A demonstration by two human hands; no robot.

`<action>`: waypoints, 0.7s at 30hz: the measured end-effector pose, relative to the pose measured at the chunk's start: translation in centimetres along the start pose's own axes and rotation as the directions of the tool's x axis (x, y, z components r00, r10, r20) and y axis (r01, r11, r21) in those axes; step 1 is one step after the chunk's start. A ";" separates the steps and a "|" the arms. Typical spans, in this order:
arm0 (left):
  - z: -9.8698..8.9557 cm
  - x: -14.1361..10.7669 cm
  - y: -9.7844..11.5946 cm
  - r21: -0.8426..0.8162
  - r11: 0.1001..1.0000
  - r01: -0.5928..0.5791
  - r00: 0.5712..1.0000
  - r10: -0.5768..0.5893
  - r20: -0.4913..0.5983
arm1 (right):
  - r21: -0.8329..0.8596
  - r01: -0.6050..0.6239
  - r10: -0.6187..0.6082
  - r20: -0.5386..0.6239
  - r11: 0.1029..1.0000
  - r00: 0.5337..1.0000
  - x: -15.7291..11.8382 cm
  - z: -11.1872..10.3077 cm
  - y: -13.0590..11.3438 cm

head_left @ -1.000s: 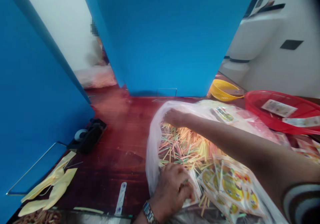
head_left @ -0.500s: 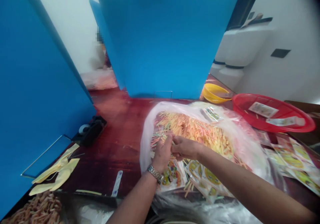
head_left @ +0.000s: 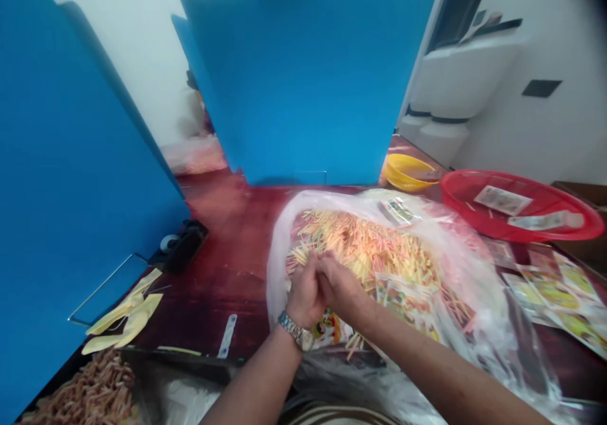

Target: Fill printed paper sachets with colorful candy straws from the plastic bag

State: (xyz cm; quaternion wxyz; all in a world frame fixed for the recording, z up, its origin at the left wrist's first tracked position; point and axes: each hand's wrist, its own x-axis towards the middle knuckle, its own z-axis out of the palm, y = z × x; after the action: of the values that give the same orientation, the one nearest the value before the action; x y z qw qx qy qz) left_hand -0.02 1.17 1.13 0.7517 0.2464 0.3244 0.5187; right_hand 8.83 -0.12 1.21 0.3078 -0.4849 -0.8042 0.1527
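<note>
My left hand (head_left: 306,291), with a metal watch (head_left: 296,332) on its wrist, is closed, and pale thin sticks show at its fingertips. Pressed against it, my right hand (head_left: 344,286) has curled fingers; what lies inside them is hidden. Both hands are over the near left part of a heap of thin pastel sticks (head_left: 374,241), yellow, orange and pink. The heap lies in an opened clear plastic bag (head_left: 279,267). Printed packets (head_left: 412,298) rest on the heap's near side, and another printed packet (head_left: 332,329) is partly covered by my hands.
Blue panels (head_left: 303,83) stand behind and to the left. At the right are a red basket (head_left: 488,222), a yellow basket (head_left: 403,175) and more packets (head_left: 564,292). A tape dispenser (head_left: 183,248), yellow strips (head_left: 128,317) and brownish pieces (head_left: 90,390) are at the left.
My hands have drawn closer together, the right one turning over against the left. A printed packet now shows higher on the heap, right of my hands. The view has shifted slightly.
</note>
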 end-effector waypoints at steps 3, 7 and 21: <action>-1.2 -0.7 0.0 0.234 0.971 -0.041 0.997 0.025 0.068 | 0.025 0.067 -0.069 0.091 0.997 0.993 0.1 -2.3 0.1; -2.5 -1.0 0.8 0.547 0.837 -0.018 0.974 -0.109 0.199 | -0.017 0.132 -0.130 0.094 0.991 0.987 1.3 -6.9 -0.4; -2.7 -1.2 2.6 0.938 -0.073 -0.340 0.934 0.093 0.346 | -0.409 -0.026 0.154 0.283 0.912 0.947 -1.9 -5.5 3.3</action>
State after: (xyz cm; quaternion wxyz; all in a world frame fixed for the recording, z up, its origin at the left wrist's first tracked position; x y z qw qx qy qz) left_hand -3.94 1.04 1.45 0.2762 0.8004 0.4854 0.2177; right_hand 15.33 -0.51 2.96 0.0651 -0.5445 -0.8330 0.0731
